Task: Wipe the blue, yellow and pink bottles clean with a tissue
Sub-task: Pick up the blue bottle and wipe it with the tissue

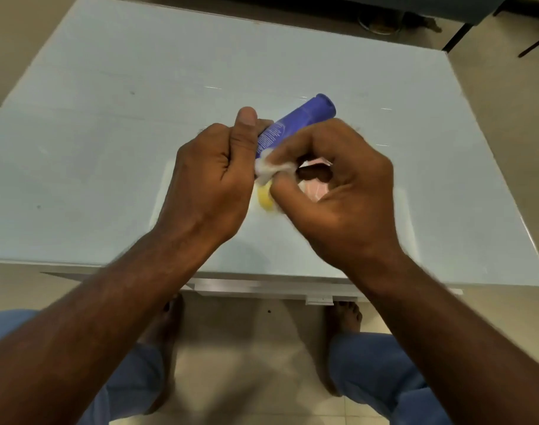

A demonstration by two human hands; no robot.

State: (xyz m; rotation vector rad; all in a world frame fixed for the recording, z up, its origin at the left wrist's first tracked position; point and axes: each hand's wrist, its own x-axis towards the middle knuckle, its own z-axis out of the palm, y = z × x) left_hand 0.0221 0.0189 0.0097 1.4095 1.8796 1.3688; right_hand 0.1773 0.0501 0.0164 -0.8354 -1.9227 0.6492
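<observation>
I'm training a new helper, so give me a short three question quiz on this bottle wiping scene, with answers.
1. True or false: the blue bottle lies flat on the table.
2. Which of the hands presses the tissue to the bottle: A left, B right?
3. Fill in: the bottles showing below the hands are yellow and ____.

Key:
1. False; the left hand holds it raised.
2. B; the right hand pinches the tissue.
3. Pink; the pink bottle sits beside the yellow bottle, both mostly hidden.

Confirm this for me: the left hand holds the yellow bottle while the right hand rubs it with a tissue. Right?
Not quite. In the head view the left hand holds the blue bottle, not the yellow one; the right hand rubs it with the tissue.
</observation>
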